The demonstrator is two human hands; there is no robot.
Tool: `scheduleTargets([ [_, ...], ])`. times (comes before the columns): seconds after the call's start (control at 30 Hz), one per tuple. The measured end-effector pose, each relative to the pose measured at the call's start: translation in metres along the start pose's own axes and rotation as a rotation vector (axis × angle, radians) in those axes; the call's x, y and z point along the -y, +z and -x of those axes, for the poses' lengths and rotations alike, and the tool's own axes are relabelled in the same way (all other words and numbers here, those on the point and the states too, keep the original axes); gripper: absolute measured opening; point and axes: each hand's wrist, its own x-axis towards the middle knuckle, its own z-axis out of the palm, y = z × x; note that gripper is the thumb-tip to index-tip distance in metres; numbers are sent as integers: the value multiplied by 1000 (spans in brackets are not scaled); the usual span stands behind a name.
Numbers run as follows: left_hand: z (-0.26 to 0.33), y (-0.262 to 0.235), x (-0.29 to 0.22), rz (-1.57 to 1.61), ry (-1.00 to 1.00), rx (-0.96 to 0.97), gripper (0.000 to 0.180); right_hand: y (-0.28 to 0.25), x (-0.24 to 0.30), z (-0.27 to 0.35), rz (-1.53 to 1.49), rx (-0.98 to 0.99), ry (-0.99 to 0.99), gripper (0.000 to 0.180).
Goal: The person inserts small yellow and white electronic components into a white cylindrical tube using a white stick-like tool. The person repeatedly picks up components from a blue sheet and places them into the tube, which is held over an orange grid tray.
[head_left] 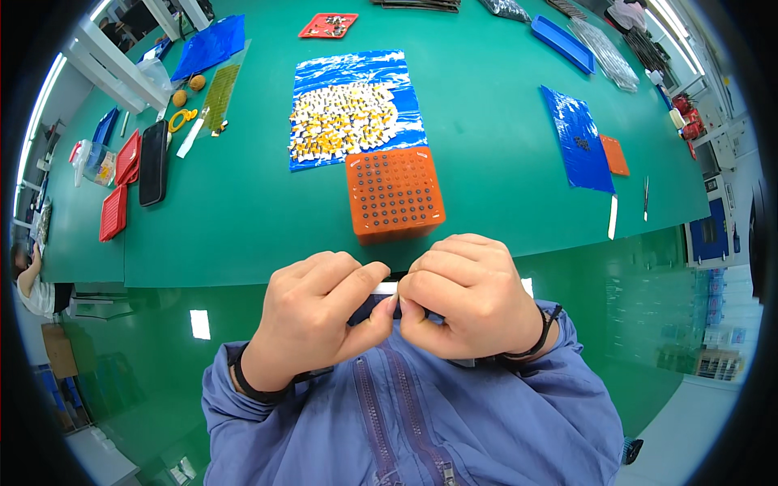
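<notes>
Over a green table bearing an orange perforated block [395,194], your left hand [320,316] and right hand [466,296] pinch a small white strip [386,288] by its ends; it seems light and bendable.

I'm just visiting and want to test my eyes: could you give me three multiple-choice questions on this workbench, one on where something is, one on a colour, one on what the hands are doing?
1. Where is the orange block with holes?
A. Just beyond the hands
B. At the table's far left edge
C. On the floor

2. What colour is the table?
A. White
B. Green
C. Brown

3. How are the left hand and right hand?
A. Flat on the table
B. Far apart
C. Together, pinching a small white piece

Answers: 1 A, the block sits right past the knuckles. 2 B, the top is green all over. 3 C, the fingertips meet on the piece.
</notes>
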Motion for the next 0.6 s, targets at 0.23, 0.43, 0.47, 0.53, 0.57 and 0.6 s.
scheduleTargets([
  [0.23, 2, 2, 0, 20, 18, -16, 23, 3, 1, 1, -121, -61, 48, 15],
  [0.43, 2, 1, -1, 56, 35, -26, 23, 1, 3, 1, -232, -77, 105, 11],
  [0.47, 2, 1, -1, 67, 35, -27, 23, 1, 3, 1, -252, -75, 114, 10],
  [0.53, 3, 1, 0, 90, 33, -30, 23, 0, 3, 2, -261, -75, 116, 9],
  [0.57, 3, 1, 0, 102, 32, -31, 23, 0, 3, 2, -265, -76, 118, 9],
  [0.6, 3, 1, 1, 115, 31, -31, 23, 0, 3, 2, -265, -77, 118, 9],
])
